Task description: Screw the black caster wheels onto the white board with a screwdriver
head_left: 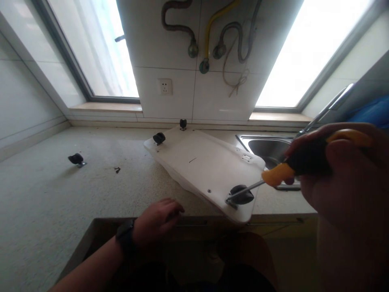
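My right hand [343, 170] is wrapped round the handle of a yellow and black screwdriver [278, 173]. The screwdriver's shaft slants down to the left, its tip at the metal plate of a black caster [242, 194] on the near corner of a white plastic panel [197, 162]. Two more casters, a black one [159, 138] and a smaller-looking one [182, 123], stand at the panel's far end. My left hand [159, 217], a dark watch on its wrist, hovers by the counter's front edge, fingers loosely bent and holding nothing visible.
A loose caster [75, 159] and several small screws [117, 170] lie on the speckled counter [100, 190]. Behind the panel's right end is a steel sink [264, 152] with a faucet [328, 107]. Pipes [206, 44] and a socket [165, 86] are on the tiled wall.
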Motion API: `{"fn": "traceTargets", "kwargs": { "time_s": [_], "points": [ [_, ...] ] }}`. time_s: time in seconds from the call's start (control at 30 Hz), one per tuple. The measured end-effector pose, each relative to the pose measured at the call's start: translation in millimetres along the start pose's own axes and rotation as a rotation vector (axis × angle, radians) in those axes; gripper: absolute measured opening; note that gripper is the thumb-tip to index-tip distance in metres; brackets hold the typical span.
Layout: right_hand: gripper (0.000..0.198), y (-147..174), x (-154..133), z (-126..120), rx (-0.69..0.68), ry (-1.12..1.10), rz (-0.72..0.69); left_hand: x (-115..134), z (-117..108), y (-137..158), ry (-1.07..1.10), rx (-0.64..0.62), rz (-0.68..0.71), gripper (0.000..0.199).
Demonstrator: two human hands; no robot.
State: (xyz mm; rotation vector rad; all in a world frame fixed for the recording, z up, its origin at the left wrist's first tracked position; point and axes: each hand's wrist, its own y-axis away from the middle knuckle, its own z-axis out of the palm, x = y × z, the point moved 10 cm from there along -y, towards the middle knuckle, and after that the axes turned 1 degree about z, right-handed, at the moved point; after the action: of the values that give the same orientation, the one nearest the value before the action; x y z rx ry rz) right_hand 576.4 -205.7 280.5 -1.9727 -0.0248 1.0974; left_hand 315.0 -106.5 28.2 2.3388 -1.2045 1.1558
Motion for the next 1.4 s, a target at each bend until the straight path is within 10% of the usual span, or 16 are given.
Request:
{"fn": "traceTargets", "kwargs": {
  "time_s": [0.27, 1.4],
  "points": [
    [0.007, -14.5, -20.5, 36.7, -0.209, -0.106, -0.15, -42.4, -25.6, 3.4, -0.038, 0.145, -0.074, 0.02],
    [0.011, -11.7, 2.2, 44.7, -0.311, -0.043, -0.092, -39.1, -21.7, 2.2, -0.117, 0.139, -0.085, 0.022]
  ]
}}
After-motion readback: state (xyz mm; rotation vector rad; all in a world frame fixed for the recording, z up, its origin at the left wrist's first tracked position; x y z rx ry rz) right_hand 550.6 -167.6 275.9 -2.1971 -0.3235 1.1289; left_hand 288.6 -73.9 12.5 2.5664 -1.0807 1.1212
